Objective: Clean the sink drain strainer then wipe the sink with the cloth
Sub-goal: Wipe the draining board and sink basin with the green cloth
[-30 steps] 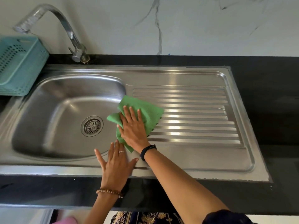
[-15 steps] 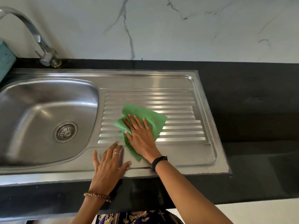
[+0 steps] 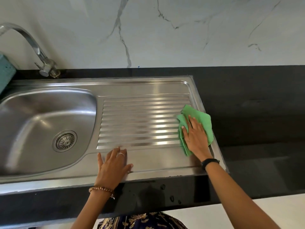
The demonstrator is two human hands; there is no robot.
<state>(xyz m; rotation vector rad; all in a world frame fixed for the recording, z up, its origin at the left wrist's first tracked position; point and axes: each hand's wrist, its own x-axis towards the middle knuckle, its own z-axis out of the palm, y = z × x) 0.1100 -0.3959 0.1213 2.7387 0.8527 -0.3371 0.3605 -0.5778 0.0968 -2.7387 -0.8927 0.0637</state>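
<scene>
A stainless steel sink (image 3: 49,103) with a ribbed drainboard (image 3: 140,119) fills the counter. The round drain strainer (image 3: 64,140) sits in the bowl's floor. My right hand (image 3: 196,138) presses flat on a crumpled green cloth (image 3: 203,119) at the drainboard's far right edge. My left hand (image 3: 113,166) rests flat, fingers spread, on the sink's front rim and holds nothing.
A curved chrome tap (image 3: 34,50) stands at the back left. A teal basket's corner (image 3: 5,73) shows at the left edge. Black countertop (image 3: 255,113) stretches to the right, with a white marble wall (image 3: 165,30) behind.
My right hand has slid the green cloth from beside the bowl rightward across the ribs to the drainboard's right edge. The view has shifted right. My left hand stays on the front rim.
</scene>
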